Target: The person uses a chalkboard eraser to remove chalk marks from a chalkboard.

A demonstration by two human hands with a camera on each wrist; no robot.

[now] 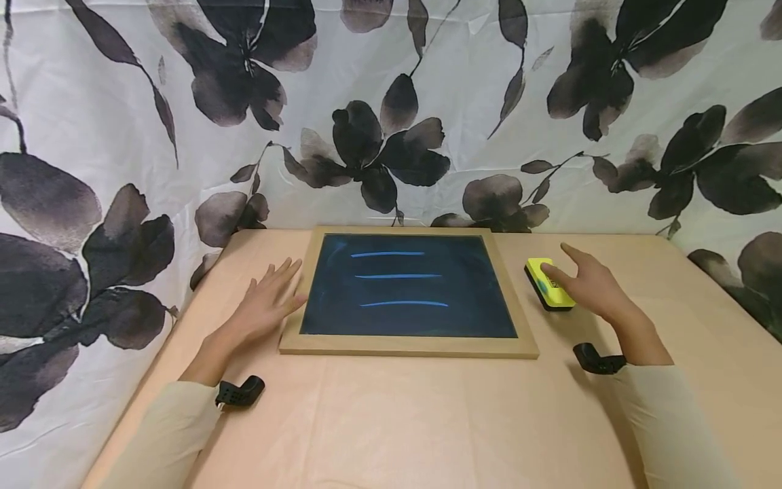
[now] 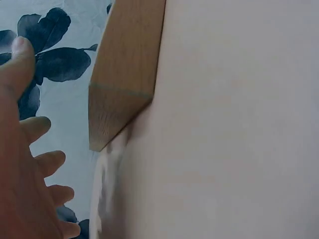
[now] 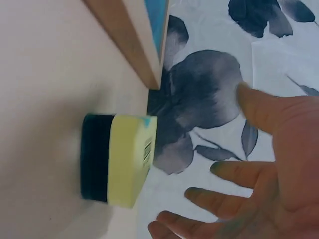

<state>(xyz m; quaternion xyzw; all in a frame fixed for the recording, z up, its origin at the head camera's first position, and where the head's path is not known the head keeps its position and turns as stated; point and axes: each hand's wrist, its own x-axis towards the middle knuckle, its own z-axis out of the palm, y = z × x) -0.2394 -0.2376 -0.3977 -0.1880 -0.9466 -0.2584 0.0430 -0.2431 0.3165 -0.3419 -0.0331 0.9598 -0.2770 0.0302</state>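
Nearest the camera are two pale sleeves [image 1: 165, 435], one at the lower left of the frame and one at the lower right, each with a small black device [image 1: 240, 392] at its cuff. The left hand [image 1: 265, 305], left of centre, has its fingers extended and slightly spread, with nothing in its hold. Its thumb overlaps the board's left edge in the head view, but the left wrist view shows a gap between the hand and the wooden frame [image 2: 127, 50].

The right hand [image 1: 589, 285], right of centre, holds nothing either; its thumb and fingers are parted and loosely extended beside the eraser [image 1: 552, 288]. The right wrist view shows the two apart. The eraser, yellow above and black below, rests dark side down on the table [image 1: 391, 421], just right of the board.

The board [image 1: 403, 319] lies in the middle of the frame, with three blue lines [image 1: 398, 276] drawn across its dark surface, one above another, and faint smudges around them. Across the top hangs a white cloth [image 1: 470, 68] printed with dark flowers.
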